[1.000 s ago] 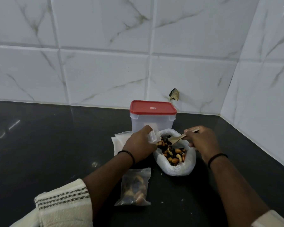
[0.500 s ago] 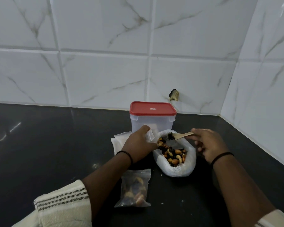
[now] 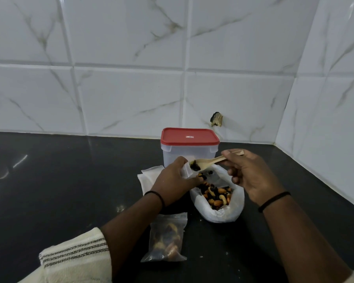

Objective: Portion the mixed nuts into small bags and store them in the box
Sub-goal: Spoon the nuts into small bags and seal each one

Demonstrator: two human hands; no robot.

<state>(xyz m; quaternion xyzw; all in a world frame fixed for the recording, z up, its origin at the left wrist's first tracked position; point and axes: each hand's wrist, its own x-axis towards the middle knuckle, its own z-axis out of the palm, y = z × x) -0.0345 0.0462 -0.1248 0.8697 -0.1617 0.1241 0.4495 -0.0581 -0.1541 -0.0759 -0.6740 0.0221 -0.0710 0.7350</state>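
A large white bag (image 3: 217, 211) lies open on the black counter, full of mixed nuts (image 3: 216, 196). My left hand (image 3: 174, 181) holds a small clear bag (image 3: 186, 170) open just left of the big bag's mouth. My right hand (image 3: 249, 174) pinches a wooden spoon (image 3: 211, 161) by its handle; the bowl carries dark nuts and sits at the small bag's opening. A filled small bag (image 3: 168, 240) lies flat nearer me. The clear box with a red lid (image 3: 189, 147), closed, stands behind the hands.
A stack of empty small bags (image 3: 146, 178) lies under my left wrist. White tiled walls meet in a corner at the right, close behind the box. A chipped hole (image 3: 216, 119) marks the back wall. Bare black counter (image 3: 59, 180) stretches to the left.
My right hand lifted the spoon out of the big bag with nuts on it and swung it left to the small bag's mouth. My left hand stayed put.
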